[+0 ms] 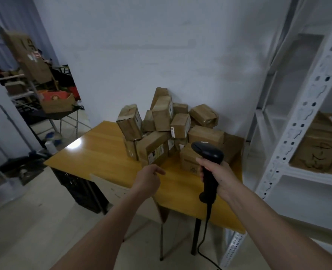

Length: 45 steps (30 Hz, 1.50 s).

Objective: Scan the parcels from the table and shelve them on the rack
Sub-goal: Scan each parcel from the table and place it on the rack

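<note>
Several brown cardboard parcels (161, 131) lie heaped at the far right of a yellow wooden table (102, 152), against the wall. My right hand (217, 174) grips the handle of a black barcode scanner (208, 156), its head aimed toward the heap and its cable hanging down. My left hand (149, 177) hovers over the table's front edge just short of the nearest labelled parcel (155, 151), holding nothing, fingers loosely curled. The white metal rack (297, 121) stands to the right, and a large brown box (321, 145) sits on one of its shelves.
A black crate (77, 188) and a chair (126, 193) sit under the table's front. At the left, an open doorway shows more boxes (58, 102) and clutter. Dark items (23, 166) lie on the floor at left.
</note>
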### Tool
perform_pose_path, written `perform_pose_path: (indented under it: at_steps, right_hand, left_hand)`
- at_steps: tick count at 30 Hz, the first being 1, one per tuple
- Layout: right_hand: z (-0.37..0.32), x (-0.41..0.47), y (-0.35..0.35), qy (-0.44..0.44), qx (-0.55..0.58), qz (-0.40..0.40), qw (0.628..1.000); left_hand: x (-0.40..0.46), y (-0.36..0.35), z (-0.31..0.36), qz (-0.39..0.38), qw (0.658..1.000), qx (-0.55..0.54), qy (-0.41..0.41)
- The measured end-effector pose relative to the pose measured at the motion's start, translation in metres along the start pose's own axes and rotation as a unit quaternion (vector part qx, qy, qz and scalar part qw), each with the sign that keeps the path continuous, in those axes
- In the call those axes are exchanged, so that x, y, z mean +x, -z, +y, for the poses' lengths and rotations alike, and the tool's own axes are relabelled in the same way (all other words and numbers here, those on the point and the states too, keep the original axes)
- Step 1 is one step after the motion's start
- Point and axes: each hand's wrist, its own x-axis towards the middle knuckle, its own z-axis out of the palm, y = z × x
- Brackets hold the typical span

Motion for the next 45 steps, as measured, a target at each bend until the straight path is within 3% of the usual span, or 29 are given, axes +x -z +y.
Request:
perform_pose_path:
  at_steps: [7, 19, 29, 37, 45]
  right_hand:
    - [-0.008, 0.068, -0.026, -0.047, 0.031, -0.009, 0.998]
    - [-0.062, 0.230, -0.042, -0.076, 0.051, -0.007, 0.996]
    - [-0.064, 0.293, -0.054, -0.113, 0.044, 0.010, 0.993]
    - [-0.052, 0.301, -0.052, -0.108, 0.049, 0.042, 0.992]
    - [-0.052, 0.314, -0.101, -0.062, 0.079, 0.160, 0.982]
  left_hand:
    - [0.067, 0.022, 0.003, -0.003, 0.999, 0.048, -0.017]
    - [0.278, 0.018, 0.044, 0.077, 0.993, 0.069, -0.051]
    - [0.368, 0.018, 0.077, 0.126, 0.990, 0.059, 0.034]
    - [0.423, 0.000, 0.075, 0.088, 0.988, -0.077, 0.101]
    - [0.427, 0.037, 0.037, 0.047, 0.937, -0.314, 0.146]
